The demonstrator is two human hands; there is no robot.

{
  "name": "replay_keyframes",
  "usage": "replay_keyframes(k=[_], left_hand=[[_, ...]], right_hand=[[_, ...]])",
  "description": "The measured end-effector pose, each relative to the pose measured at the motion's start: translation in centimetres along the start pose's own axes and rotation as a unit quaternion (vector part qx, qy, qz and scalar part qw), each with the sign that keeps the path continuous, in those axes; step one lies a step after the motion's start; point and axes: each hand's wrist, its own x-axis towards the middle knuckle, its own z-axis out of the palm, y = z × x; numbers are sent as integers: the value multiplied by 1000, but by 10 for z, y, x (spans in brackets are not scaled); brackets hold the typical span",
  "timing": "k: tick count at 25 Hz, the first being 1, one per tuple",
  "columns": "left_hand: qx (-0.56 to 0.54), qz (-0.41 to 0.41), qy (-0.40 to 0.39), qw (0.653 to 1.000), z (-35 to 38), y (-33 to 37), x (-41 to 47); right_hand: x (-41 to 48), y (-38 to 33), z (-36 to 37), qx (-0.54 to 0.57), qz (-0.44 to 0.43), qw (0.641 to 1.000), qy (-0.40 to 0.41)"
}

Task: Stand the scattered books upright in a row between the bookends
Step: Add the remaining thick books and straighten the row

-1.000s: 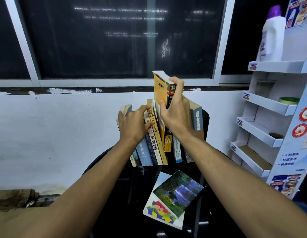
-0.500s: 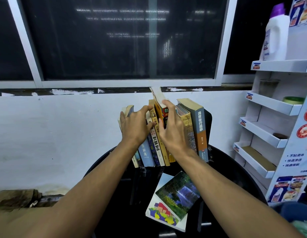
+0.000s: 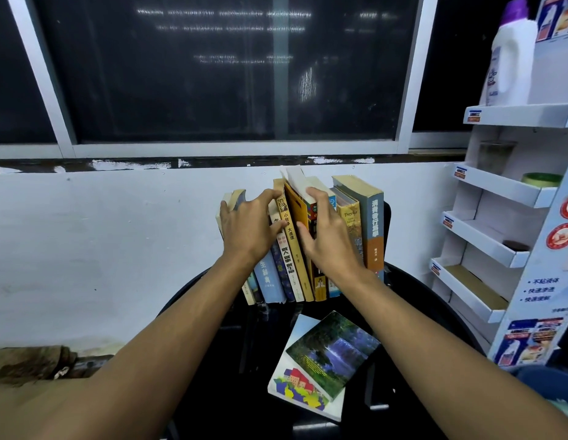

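A row of several books (image 3: 373, 223) stands on the black round table (image 3: 435, 300), leaning slightly left, with a black bookend (image 3: 387, 230) at its right end. My left hand (image 3: 247, 230) rests with spread fingers over the tops and spines of the left books. My right hand (image 3: 327, 239) lies flat on the orange book (image 3: 294, 208) and its blue neighbour, fingertips at their top edge. The orange book stands a little higher than the rest. Two books lie flat in front: a waterfall-cover book (image 3: 335, 352) on top of a white book (image 3: 295, 390). The left bookend is hidden.
A white wall and dark window stand close behind the row. At the right, a white cardboard display shelf (image 3: 498, 246) holds a detergent bottle (image 3: 511, 55) on top. The table's front edge lies below the flat books.
My right hand has brought the orange book down from above the row into the gap. The book now stands between its neighbours. My left hand stayed on the left books.
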Motion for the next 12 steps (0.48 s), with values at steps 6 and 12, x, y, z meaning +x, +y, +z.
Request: replay_keyframes(k=[6,12], left_hand=[[0,-4,-5,1000,-2,2,0],[5,-3,-3,1000,0,2,1]], right_hand=[[13,13,-41,-28,-100,979,-177],[29,14,-57,-147,-131,968,-156]])
